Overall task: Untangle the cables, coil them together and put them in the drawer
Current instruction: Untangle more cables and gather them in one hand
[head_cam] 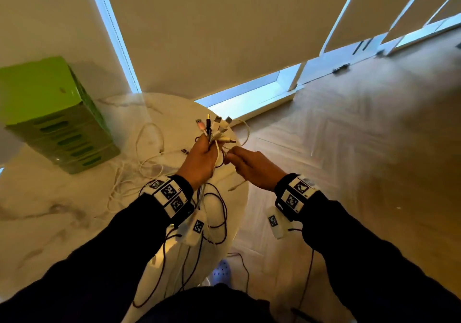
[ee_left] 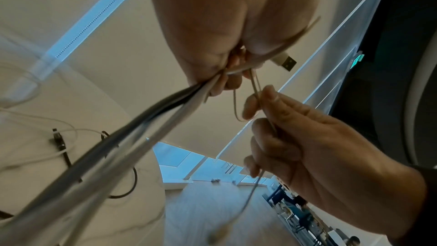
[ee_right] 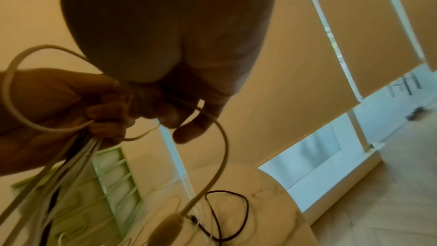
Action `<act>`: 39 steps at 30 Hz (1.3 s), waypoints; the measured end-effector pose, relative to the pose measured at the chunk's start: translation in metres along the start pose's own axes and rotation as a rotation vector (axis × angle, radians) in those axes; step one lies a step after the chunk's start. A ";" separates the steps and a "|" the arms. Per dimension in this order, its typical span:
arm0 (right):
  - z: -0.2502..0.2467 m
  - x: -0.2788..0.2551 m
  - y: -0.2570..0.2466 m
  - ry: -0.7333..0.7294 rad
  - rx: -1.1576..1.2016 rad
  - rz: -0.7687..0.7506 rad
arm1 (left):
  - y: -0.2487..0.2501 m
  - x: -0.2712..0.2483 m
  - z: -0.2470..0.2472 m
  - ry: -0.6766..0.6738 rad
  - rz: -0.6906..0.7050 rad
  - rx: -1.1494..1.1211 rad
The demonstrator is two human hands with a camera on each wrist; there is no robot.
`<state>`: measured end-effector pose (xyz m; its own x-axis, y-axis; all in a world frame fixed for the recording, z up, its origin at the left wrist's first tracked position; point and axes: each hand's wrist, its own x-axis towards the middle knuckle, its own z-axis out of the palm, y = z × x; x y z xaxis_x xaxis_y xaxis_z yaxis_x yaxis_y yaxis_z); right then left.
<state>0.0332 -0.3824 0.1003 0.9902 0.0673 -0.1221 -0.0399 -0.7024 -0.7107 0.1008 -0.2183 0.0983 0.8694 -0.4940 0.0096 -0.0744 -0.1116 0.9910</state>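
My left hand (head_cam: 205, 148) is raised over the table's right edge and grips a bundle of white and black cables (head_cam: 216, 133). Their USB plugs (head_cam: 214, 122) fan out above the fist, and the cords (ee_left: 141, 128) trail down past my wrist. Just to the right, my right hand (head_cam: 233, 158) grips one thin white cable (ee_left: 257, 89) that runs from the bundle, and this cable (ee_right: 223, 149) loops down to a plug. The green drawer unit (head_cam: 52, 115) stands at the table's back left with all drawers pushed in.
Loose white cable loops (head_cam: 149, 153) and black cable (head_cam: 219, 213) lie on the round marble table (head_cam: 50, 223). The table edge curves beside my right forearm, with wooden floor (head_cam: 349, 148) beyond. Blinds and a window wall stand behind.
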 end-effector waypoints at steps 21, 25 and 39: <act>-0.003 -0.025 0.087 -0.190 0.114 0.216 | -0.009 -0.015 0.037 -0.086 -0.247 -0.151; -0.020 -0.024 0.095 -0.212 -0.286 0.439 | -0.009 -0.015 0.039 -0.072 -0.259 -0.152; -0.037 -0.031 0.048 -0.103 -0.032 0.090 | -0.002 -0.001 0.048 -0.062 -0.188 -0.407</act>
<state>0.0051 -0.4447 0.0957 0.9638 0.0741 -0.2560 -0.1221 -0.7311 -0.6713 0.0766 -0.2592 0.0899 0.8174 -0.5499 -0.1714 0.2909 0.1373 0.9468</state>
